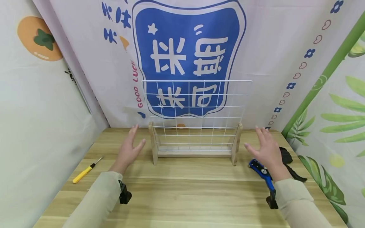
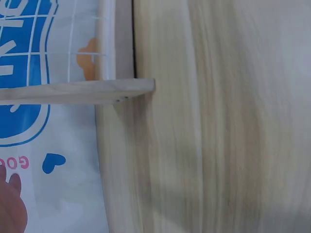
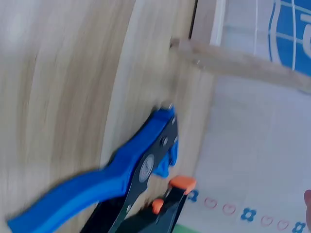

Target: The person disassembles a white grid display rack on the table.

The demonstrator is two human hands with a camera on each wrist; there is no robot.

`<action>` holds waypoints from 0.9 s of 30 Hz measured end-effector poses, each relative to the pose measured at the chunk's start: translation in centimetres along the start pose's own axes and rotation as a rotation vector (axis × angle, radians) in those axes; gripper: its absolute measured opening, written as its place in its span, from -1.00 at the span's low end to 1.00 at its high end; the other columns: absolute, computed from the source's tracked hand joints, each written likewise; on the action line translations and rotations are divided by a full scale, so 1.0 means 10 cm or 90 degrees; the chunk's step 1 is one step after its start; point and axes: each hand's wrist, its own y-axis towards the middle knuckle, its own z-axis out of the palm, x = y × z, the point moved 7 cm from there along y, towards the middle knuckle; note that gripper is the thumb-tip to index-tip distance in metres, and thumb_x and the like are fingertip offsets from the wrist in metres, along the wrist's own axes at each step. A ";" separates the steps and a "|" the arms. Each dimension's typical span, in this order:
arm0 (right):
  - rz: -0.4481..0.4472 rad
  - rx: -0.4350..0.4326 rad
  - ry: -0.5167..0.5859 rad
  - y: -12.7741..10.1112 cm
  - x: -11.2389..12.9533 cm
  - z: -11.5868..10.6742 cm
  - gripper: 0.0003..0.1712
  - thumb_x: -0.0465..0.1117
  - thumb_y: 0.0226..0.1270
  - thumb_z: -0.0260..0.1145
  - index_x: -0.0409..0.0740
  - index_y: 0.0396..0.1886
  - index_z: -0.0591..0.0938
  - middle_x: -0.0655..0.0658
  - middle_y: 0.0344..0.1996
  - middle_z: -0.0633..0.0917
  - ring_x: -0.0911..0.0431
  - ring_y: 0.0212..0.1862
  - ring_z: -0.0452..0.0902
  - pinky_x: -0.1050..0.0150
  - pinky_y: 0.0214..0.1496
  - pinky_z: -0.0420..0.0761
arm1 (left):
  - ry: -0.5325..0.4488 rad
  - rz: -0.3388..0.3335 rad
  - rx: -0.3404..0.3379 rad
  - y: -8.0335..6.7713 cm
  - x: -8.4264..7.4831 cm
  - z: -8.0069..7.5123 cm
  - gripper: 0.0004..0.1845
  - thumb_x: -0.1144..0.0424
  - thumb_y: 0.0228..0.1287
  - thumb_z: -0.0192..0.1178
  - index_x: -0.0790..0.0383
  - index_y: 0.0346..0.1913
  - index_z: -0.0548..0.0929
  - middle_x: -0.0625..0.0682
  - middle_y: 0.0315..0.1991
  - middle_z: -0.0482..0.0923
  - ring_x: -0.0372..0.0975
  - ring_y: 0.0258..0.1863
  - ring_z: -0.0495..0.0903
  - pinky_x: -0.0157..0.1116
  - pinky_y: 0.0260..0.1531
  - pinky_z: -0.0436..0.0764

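Note:
A white wire grid rack with wooden side feet and a wooden base bar (image 1: 195, 154) stands upright at the back of the table. To its left my left hand (image 1: 128, 153) hovers with fingers extended, thumb apart, holding nothing. On the rack's other side my right hand (image 1: 269, 153) is held the same way, apart from the rack. Below and partly behind the right hand lies a blue-handled plier-like tool (image 3: 121, 170), with a black tool with orange tips (image 3: 175, 204) beside it. Only bits of fingers show at the edges of both wrist views.
A yellow-handled screwdriver (image 1: 84, 173) lies on the left of the wooden table (image 1: 182, 196). Printed cloth (image 1: 271, 47) hangs behind and along both sides. A small black device is strapped at each wrist.

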 end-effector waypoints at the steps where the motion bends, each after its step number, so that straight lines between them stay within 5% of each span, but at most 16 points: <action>1: -0.007 -0.014 0.009 0.00 0.04 -0.01 -0.07 0.22 0.19 0.14 -0.10 0.41 0.02 -0.37 0.34 0.14 -0.31 0.31 0.02 -0.41 0.18 0.14 | -0.026 -0.003 -0.008 0.01 0.00 -0.01 -0.25 -0.12 0.29 -0.04 -0.21 0.41 -0.18 0.03 0.45 -0.20 0.12 0.37 -0.05 0.23 0.29 0.05; 7: -0.053 -0.104 0.062 -0.01 0.31 -0.04 -0.15 0.04 0.10 0.29 -0.25 0.30 0.22 -0.36 0.23 0.34 -0.27 0.24 0.20 -0.25 0.21 0.29 | -0.151 -0.012 -0.035 0.07 -0.02 -0.01 -0.29 0.11 0.33 0.02 -0.12 0.42 -0.12 0.03 0.44 -0.09 0.06 0.35 0.06 0.05 0.33 0.17; 13: -0.064 -0.118 0.110 -0.01 0.57 0.04 -0.17 -0.03 0.07 0.32 -0.24 0.30 0.24 -0.32 0.21 0.38 -0.25 0.21 0.26 -0.21 0.20 0.36 | -0.236 -0.021 -0.027 0.11 -0.03 0.05 -0.30 0.30 0.31 0.03 0.06 0.42 -0.06 0.13 0.42 -0.05 0.06 0.34 0.09 0.02 0.33 0.20; 27: -0.094 -0.124 0.168 0.06 1.01 0.41 -0.24 -0.03 0.07 0.31 -0.21 0.24 0.31 -0.32 0.10 0.49 -0.21 0.12 0.38 -0.13 0.18 0.45 | -0.270 -0.052 -0.009 0.19 0.05 0.20 -0.34 0.40 0.29 0.02 0.18 0.40 0.03 0.28 0.34 0.11 0.12 0.28 0.20 -0.08 0.32 0.26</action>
